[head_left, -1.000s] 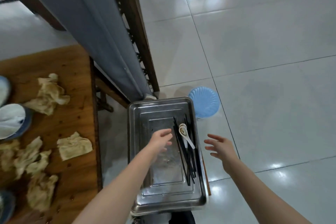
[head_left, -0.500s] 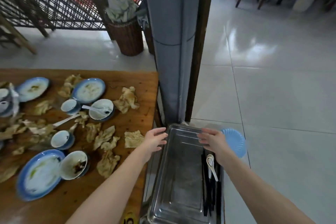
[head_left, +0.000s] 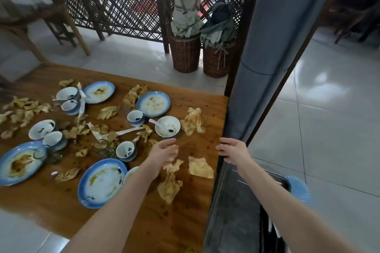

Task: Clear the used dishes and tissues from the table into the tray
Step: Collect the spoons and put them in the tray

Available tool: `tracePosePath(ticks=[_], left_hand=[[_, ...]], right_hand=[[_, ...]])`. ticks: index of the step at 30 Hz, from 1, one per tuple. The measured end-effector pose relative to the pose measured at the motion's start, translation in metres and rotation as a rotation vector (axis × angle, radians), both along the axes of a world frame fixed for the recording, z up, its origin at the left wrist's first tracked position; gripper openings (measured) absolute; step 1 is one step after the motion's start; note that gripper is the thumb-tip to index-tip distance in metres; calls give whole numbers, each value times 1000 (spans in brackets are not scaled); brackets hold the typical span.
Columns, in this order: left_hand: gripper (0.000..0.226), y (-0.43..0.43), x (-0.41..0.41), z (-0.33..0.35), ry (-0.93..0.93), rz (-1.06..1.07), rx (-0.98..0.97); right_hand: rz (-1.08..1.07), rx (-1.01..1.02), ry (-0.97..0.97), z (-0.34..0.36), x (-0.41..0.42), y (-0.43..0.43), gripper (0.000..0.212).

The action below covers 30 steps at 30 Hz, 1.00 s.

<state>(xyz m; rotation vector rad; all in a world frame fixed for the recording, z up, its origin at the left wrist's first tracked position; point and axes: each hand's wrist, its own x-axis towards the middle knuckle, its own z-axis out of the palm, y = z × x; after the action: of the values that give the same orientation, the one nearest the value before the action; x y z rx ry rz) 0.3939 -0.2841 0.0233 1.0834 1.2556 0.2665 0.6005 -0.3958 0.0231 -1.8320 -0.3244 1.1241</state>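
The left hand (head_left: 164, 150) and right hand (head_left: 232, 150) hover with fingers loosely spread, holding nothing, over the right end of the table (head_left: 181, 228) strewn with tissues (head_left: 200, 167), plates (head_left: 101, 183) and bowls (head_left: 167, 126), while the tray (head_left: 232, 211), near right below a grey curtain (head_left: 271, 37), is partly hidden by the right forearm (head_left: 287, 205), its dark contents possibly chopsticks.

left hand (head_left: 164, 151) off tray (head_left: 232, 207), now over table (head_left: 174, 230)
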Motion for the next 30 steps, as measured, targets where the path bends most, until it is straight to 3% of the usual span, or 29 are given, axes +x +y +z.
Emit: tracePosePath(ticks=[8,12,23,30], left_hand=[[23,97,-92,-3,-37,69,41],[31,153,-136,-13,-67,79,43],[24,219,-174,-35,-63,46,-31],[25,218,-188,-38,-55,39,-14]], right_hand=[[78,-45,34,-1,-97,112,25],[91,-74,41,-8,-140,168,32],[22,-128,147,-36,-175,243,58],[-8,-121,53,-53,-183,251,43]])
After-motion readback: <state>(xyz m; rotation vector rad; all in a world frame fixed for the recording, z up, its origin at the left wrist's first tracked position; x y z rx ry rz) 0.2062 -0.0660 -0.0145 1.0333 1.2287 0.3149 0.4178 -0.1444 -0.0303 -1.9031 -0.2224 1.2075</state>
